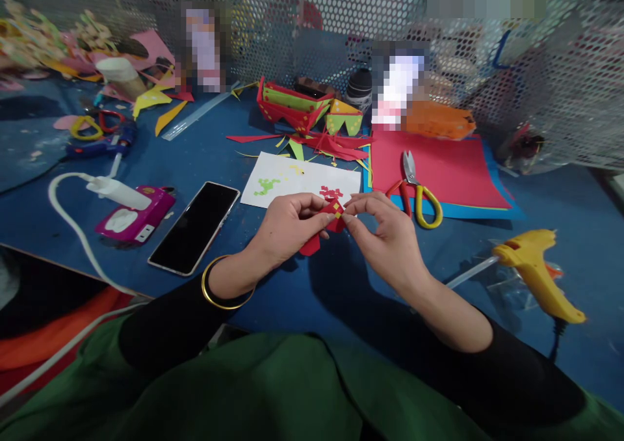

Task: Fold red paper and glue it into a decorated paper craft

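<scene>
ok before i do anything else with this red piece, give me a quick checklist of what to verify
1. Red paper piece held by the left hand: ok, pinched at thumb and fingers.
2. Right hand at the piece: ok, fingertips at its edge; firm grip or not, cannot tell.
3. Green squares and red squares close by: ok, on the white sheet.
4. Scissors put down: ok, beyond the right hand.
5. Yellow glue gun hot: cannot tell.

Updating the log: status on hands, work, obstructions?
Left hand pinching red piece with yellow squares. Right hand at its edge, grip unclear. Scissors just beyond right hand, not blocking.
</scene>
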The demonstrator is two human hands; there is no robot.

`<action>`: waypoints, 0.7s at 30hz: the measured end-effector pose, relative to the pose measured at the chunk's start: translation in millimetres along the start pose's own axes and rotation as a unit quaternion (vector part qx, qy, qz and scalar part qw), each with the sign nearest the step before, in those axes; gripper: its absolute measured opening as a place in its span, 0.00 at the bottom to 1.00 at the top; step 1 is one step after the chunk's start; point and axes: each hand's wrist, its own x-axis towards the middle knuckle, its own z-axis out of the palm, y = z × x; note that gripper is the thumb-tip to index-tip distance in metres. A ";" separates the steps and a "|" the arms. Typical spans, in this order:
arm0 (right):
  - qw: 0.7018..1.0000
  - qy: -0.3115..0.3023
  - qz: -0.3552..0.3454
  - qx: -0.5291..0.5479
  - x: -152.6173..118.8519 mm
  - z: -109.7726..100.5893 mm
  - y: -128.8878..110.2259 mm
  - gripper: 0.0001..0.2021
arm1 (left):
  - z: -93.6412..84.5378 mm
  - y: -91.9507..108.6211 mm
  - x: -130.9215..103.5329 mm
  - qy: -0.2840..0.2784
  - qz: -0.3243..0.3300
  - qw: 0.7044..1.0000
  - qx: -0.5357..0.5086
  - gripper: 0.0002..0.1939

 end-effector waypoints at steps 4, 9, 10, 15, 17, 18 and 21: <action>1.000 0.004 0.009 0.016 -0.2 -0.1 0.1 0.04 | -0.8 -0.3 -0.8 0.007 -0.001 1.000 0.001 0.11; 1.000 0.008 0.013 0.014 -0.6 0.0 0.4 0.02 | -0.6 0.6 -1.0 -0.001 0.001 1.000 -0.023 0.12; 1.000 0.008 0.014 0.012 -0.5 0.1 0.2 0.02 | -0.5 1.0 -1.0 -0.001 0.000 1.000 -0.026 0.13; 1.000 0.010 0.010 -0.017 0.2 -0.7 -1.7 0.03 | 0.1 1.7 -1.0 -0.002 -0.002 1.000 -0.030 0.13; 0.999 0.011 0.001 -0.036 0.1 -1.2 -2.2 0.04 | 0.1 1.1 -0.9 -0.003 -0.003 1.000 -0.030 0.13; 0.999 0.012 -0.005 -0.045 0.0 -1.4 -2.4 0.04 | 0.1 0.7 -0.8 -0.002 -0.004 1.000 -0.029 0.13; 0.997 0.016 -0.027 -0.072 -0.8 -1.4 -2.2 0.04 | 0.1 0.0 -0.6 -0.002 -0.007 1.000 -0.026 0.11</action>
